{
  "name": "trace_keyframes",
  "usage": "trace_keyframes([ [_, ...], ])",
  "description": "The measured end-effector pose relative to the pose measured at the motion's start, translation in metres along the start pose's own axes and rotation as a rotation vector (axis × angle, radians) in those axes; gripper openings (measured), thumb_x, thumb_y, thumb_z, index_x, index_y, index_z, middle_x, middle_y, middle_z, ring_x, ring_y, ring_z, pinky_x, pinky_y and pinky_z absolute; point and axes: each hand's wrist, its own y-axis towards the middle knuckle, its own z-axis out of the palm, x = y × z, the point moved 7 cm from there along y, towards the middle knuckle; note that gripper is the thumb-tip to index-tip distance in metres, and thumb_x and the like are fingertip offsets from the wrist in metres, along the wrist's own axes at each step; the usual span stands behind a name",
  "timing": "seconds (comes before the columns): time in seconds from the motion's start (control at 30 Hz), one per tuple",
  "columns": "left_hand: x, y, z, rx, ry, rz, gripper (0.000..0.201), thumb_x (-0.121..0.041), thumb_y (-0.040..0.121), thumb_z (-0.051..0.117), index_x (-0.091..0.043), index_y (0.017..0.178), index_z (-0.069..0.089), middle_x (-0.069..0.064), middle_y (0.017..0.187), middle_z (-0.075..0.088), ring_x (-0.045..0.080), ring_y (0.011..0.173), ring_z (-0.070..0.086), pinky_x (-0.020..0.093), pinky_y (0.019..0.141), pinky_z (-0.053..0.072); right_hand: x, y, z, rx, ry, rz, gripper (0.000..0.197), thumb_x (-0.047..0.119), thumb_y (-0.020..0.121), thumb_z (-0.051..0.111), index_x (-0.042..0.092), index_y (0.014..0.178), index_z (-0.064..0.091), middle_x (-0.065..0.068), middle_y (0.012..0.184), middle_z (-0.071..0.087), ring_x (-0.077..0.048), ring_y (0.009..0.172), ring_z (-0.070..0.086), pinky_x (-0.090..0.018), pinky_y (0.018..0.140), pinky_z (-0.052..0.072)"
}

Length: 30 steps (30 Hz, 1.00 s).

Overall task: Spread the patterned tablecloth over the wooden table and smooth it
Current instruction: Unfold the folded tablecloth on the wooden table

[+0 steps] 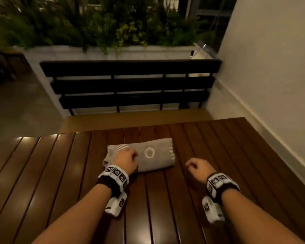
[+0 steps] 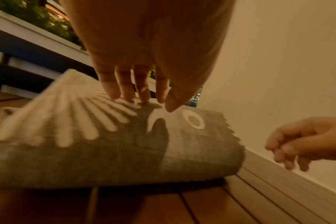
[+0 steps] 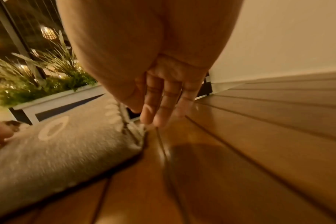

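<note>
Left wrist view shows left hand point(image 2: 144, 50) fingertips point(image 2: 144, 97) touching folded tablecloth point(image 2: 109, 151), grip loose.

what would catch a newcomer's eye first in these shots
Likely the folded grey tablecloth with its pale ring and ray pattern, lying near the middle of the slatted wooden table. The left hand sits over its left end, fingertips touching the cloth, while the right hand hovers off its right end, holding nothing. Beyond stand a black slatted bench and a white planter.

Dark slatted bench point(image 1: 130, 85) beyond far table edge, 3 back slats. White planter box point(image 1: 113, 52) behind it, green foliage point(image 1: 95, 27). Cream wall point(image 1: 271, 67) at right.
</note>
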Motion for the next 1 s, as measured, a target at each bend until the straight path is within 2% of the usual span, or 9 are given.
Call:
trace_keyframes([
  [0.07,0.027,0.004,-0.014,-0.089,0.043,-0.123,0.047,-0.036,0.083,0.061,-0.020,0.126,0.053,0.008,0.131,0.047,0.029,0.124,0.041,0.038,0.102,0.037,0.026,0.027,0.002,-0.053,0.089,-0.035,0.028,0.024,0.089,0.060,0.024,0.117,0.058,-0.004,0.114,0.066,-0.025,0.105,0.063,-0.035,0.090,0.050],
  [0.13,0.056,0.004,-0.020,-0.100,-0.031,-0.253,0.075,-0.048,0.074,0.070,-0.019,0.137,0.041,0.010,0.139,0.036,0.032,0.128,0.036,0.041,0.105,0.036,0.051,0.052,0.011,-0.032,0.176,-0.034,0.063,0.030,0.084,0.069,0.015,0.139,0.042,-0.003,0.135,0.053,-0.022,0.123,0.053,-0.036,0.102,0.044],
  [0.3,0.094,0.006,0.002,0.010,-0.320,-0.468,0.107,-0.045,0.071,0.079,-0.012,0.150,0.015,0.015,0.148,0.036,0.034,0.134,0.039,0.041,0.106,0.037,0.068,0.080,0.038,0.135,0.373,0.061,0.098,0.019,0.080,0.076,0.010,0.151,0.009,-0.010,0.147,0.041,-0.025,0.132,0.045,-0.041,0.110,0.037],
  [0.43,0.101,0.015,0.017,0.080,-0.327,-0.545,0.092,-0.045,0.069,0.080,-0.006,0.139,0.035,0.012,0.136,0.052,0.029,0.122,0.052,0.038,0.099,0.045,0.055,0.094,0.046,0.230,0.306,0.141,0.091,0.024,0.079,0.077,0.007,0.147,0.019,-0.011,0.143,0.047,-0.026,0.129,0.048,-0.040,0.108,0.039],
  [0.63,0.102,0.039,0.024,0.123,-0.227,-0.551,0.086,-0.043,0.072,0.078,-0.011,0.139,0.034,0.010,0.137,0.047,0.029,0.122,0.052,0.040,0.097,0.046,0.046,0.108,0.049,0.330,0.266,0.206,0.073,0.023,0.077,0.078,0.007,0.135,0.037,-0.008,0.135,0.053,-0.025,0.122,0.053,-0.037,0.104,0.042],
  [0.77,0.105,0.060,0.010,0.109,-0.318,-0.529,0.066,-0.035,0.079,0.074,-0.013,0.134,0.046,0.007,0.119,0.063,0.021,0.092,0.067,0.033,0.073,0.056,0.053,0.122,0.043,0.198,0.291,0.240,0.067,0.022,0.079,0.076,0.009,0.136,0.042,-0.009,0.135,0.053,-0.028,0.122,0.053,-0.040,0.101,0.045],
  [0.87,0.099,0.069,-0.015,-0.065,-0.467,-0.441,0.049,-0.026,0.081,0.072,-0.012,0.124,0.055,0.006,0.114,0.067,0.025,0.100,0.065,0.040,0.086,0.055,0.066,0.124,0.030,0.025,0.448,0.167,0.060,0.013,0.079,0.075,0.012,0.132,0.048,-0.006,0.131,0.058,-0.026,0.120,0.055,-0.041,0.102,0.044],
  [0.93,0.093,0.064,-0.034,-0.160,-0.548,-0.364,0.034,-0.012,0.079,0.072,-0.010,0.108,0.055,0.006,0.097,0.067,0.020,0.088,0.065,0.032,0.075,0.055,0.070,0.118,0.021,-0.005,0.520,0.068,0.055,0.010,0.076,0.077,0.013,0.125,0.053,-0.005,0.121,0.062,-0.025,0.114,0.059,-0.038,0.096,0.047],
  [1.0,0.086,0.052,-0.042,-0.138,-0.681,-0.264,0.041,0.002,0.074,0.072,-0.017,0.104,0.051,0.004,0.090,0.062,0.012,0.074,0.065,0.022,0.062,0.054,0.073,0.105,0.016,0.067,0.377,-0.122,0.047,0.016,0.074,0.078,0.013,0.117,0.059,-0.004,0.114,0.065,-0.024,0.106,0.062,-0.039,0.092,0.050],
])
